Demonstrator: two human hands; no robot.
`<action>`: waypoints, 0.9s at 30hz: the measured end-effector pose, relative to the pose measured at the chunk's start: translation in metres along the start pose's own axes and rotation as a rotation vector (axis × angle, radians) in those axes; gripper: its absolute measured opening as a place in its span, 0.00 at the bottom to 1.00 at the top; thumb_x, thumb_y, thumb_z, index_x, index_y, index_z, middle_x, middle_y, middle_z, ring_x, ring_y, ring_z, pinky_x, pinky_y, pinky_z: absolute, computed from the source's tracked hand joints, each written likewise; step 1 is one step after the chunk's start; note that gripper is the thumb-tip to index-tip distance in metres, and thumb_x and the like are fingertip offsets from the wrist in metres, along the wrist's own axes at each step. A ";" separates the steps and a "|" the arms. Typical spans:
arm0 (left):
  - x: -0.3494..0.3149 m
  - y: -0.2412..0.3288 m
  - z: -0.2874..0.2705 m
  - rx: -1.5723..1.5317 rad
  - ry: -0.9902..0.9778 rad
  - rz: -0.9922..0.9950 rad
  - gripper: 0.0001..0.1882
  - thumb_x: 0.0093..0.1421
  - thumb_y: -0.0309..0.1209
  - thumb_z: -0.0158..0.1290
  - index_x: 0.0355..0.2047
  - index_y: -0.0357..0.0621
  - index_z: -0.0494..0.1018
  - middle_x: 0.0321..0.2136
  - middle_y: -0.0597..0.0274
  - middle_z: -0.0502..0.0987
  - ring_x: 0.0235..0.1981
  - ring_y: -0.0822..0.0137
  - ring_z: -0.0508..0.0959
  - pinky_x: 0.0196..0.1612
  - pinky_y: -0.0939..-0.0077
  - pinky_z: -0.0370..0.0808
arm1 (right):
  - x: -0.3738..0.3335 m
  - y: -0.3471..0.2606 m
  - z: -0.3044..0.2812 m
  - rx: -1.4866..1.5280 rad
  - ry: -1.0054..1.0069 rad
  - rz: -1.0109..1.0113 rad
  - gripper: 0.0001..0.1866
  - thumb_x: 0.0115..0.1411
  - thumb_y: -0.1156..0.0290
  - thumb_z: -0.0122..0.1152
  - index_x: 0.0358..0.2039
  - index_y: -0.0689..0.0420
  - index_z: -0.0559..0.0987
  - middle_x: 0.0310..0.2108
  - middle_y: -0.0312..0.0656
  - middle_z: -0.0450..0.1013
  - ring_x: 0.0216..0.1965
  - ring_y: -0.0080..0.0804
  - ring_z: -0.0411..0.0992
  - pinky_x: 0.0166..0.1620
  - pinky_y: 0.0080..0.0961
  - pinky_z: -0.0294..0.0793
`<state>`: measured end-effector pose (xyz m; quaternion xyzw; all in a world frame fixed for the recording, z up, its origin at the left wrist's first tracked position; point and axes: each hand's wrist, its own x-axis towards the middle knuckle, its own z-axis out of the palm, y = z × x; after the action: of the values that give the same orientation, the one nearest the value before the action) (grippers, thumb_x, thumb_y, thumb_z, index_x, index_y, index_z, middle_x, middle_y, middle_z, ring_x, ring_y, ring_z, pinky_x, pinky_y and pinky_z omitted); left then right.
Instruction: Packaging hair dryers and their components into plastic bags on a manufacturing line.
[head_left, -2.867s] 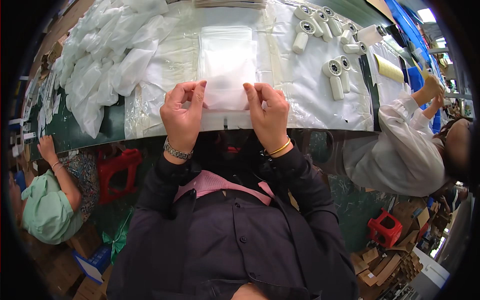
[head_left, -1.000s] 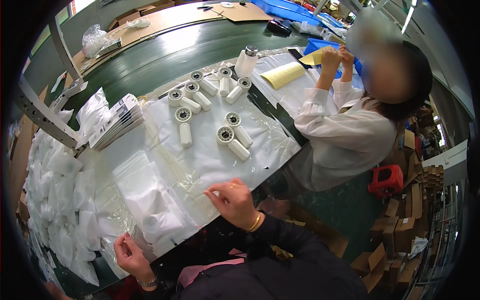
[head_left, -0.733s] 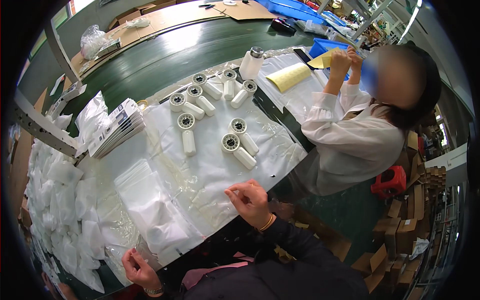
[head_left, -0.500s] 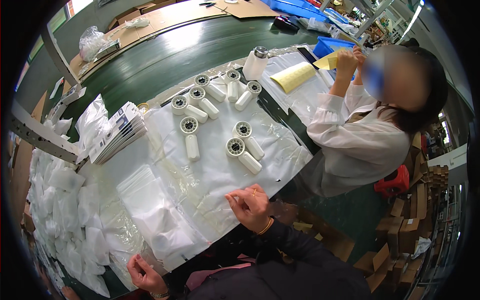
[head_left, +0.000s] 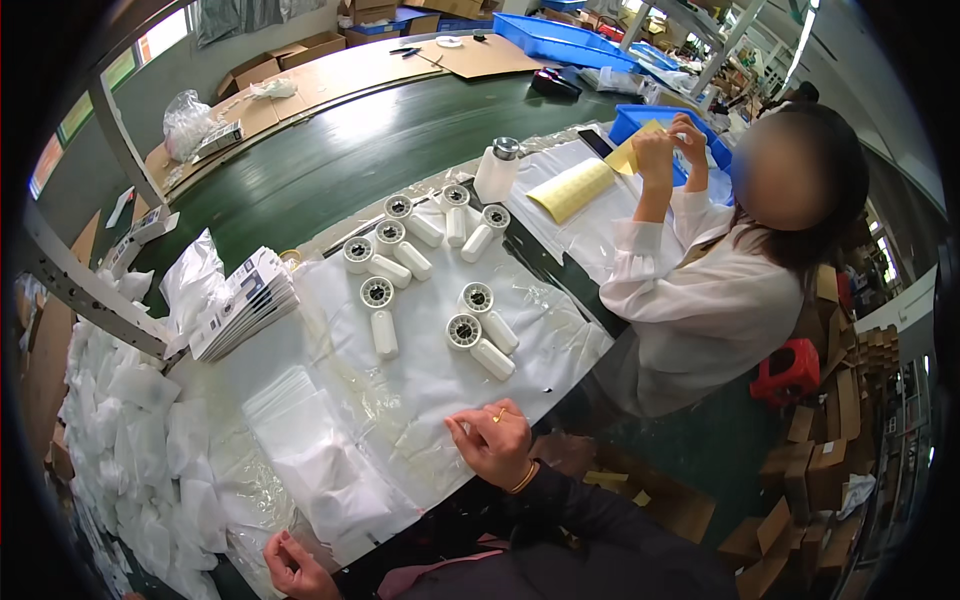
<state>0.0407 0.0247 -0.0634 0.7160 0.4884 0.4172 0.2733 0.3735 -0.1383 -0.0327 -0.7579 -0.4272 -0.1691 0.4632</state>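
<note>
My right hand [head_left: 493, 440] rests at the near edge of the plastic-covered table [head_left: 560, 345], fingers loosely curled, holding nothing. My left hand [head_left: 293, 567] hovers low at the table's near left corner, fingers curled in, nothing visible in it. Between them lies a stack of clear plastic bags [head_left: 310, 450]. Just beyond my right hand lie two small white handheld fans [head_left: 480, 345], with several more fans [head_left: 400, 240] farther back.
A pile of filled white bags [head_left: 130, 430] covers the left side. A stack of booklets [head_left: 245, 305] lies behind the bags. A co-worker in white [head_left: 700, 290] sits at right handling yellow sheets [head_left: 570, 188]. Cardboard boxes [head_left: 830, 470] and a red stool [head_left: 790, 370] stand on the floor.
Earlier both hands held a clear bag in front of me. My view has since turned right; the hands have let go and my right hand has drawn back to the table edge.
</note>
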 end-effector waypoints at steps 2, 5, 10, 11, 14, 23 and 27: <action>0.002 0.005 0.005 -0.001 0.009 0.020 0.08 0.75 0.26 0.55 0.46 0.31 0.77 0.32 0.65 0.77 0.30 0.77 0.72 0.34 0.82 0.70 | 0.004 0.003 0.001 0.019 0.028 -0.020 0.10 0.54 0.76 0.79 0.32 0.51 0.83 0.14 0.29 0.64 0.16 0.30 0.66 0.30 0.30 0.65; 0.005 0.007 0.007 0.016 0.023 0.081 0.08 0.75 0.26 0.55 0.46 0.31 0.76 0.32 0.65 0.77 0.31 0.77 0.72 0.35 0.82 0.70 | 0.006 0.005 0.001 0.013 0.036 -0.021 0.10 0.54 0.76 0.79 0.32 0.51 0.83 0.14 0.28 0.64 0.17 0.30 0.67 0.30 0.30 0.65; 0.007 0.007 0.007 -0.029 0.009 0.054 0.08 0.75 0.26 0.54 0.46 0.31 0.76 0.32 0.65 0.77 0.31 0.77 0.72 0.36 0.82 0.71 | 0.002 0.004 -0.001 -0.025 -0.001 -0.001 0.10 0.56 0.73 0.78 0.33 0.51 0.82 0.18 0.29 0.70 0.21 0.30 0.72 0.34 0.30 0.70; 0.006 0.011 0.007 -0.024 0.011 0.060 0.08 0.76 0.27 0.54 0.46 0.31 0.76 0.32 0.65 0.77 0.31 0.77 0.72 0.36 0.82 0.71 | 0.001 0.003 -0.002 -0.022 0.001 -0.002 0.10 0.56 0.73 0.78 0.33 0.51 0.82 0.18 0.29 0.70 0.21 0.30 0.72 0.34 0.30 0.70; 0.003 0.016 0.004 -0.013 0.012 0.074 0.08 0.76 0.27 0.54 0.45 0.31 0.76 0.33 0.64 0.77 0.31 0.77 0.72 0.35 0.82 0.71 | -0.001 0.001 -0.003 -0.023 0.007 -0.024 0.09 0.57 0.73 0.77 0.33 0.51 0.82 0.17 0.30 0.70 0.20 0.30 0.72 0.34 0.30 0.70; 0.037 0.112 -0.004 0.160 -0.274 0.229 0.25 0.65 0.31 0.65 0.59 0.32 0.72 0.48 0.51 0.77 0.47 0.56 0.76 0.54 0.64 0.73 | -0.001 0.007 0.001 0.027 0.015 -0.034 0.09 0.56 0.74 0.77 0.32 0.51 0.82 0.15 0.29 0.65 0.18 0.31 0.68 0.32 0.31 0.67; 0.046 0.137 0.026 0.298 -0.349 0.439 0.47 0.58 0.47 0.71 0.69 0.34 0.64 0.58 0.43 0.73 0.58 0.44 0.73 0.60 0.53 0.71 | -0.002 0.010 0.008 -0.081 -0.002 -0.066 0.07 0.60 0.71 0.75 0.32 0.52 0.82 0.19 0.35 0.69 0.22 0.37 0.71 0.34 0.35 0.69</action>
<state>0.1364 0.0168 0.0485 0.8973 0.3236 0.2610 0.1484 0.3788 -0.1346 -0.0438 -0.7618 -0.4453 -0.2006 0.4256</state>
